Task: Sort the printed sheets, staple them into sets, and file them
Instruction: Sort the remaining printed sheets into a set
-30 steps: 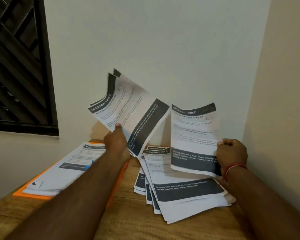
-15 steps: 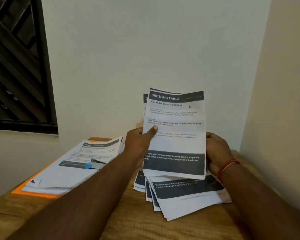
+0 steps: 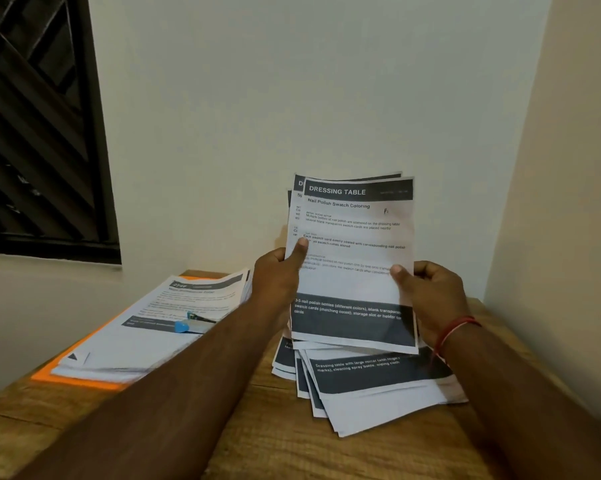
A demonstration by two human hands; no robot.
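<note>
The gathered sheets [image 3: 352, 271] stand upright over the loose pile [image 3: 372, 386], long axis vertical and top edges slightly staggered. The left hand [image 3: 275, 278] pinches their left edge, thumb on the front page, and the right hand [image 3: 430, 292] grips the right edge likewise. A small blue tool [image 3: 188, 324], probably the stapler, lies on the stack [image 3: 119, 355] over the orange folder [image 3: 80, 380] — off to the left, so nearer the left hand.
</note>
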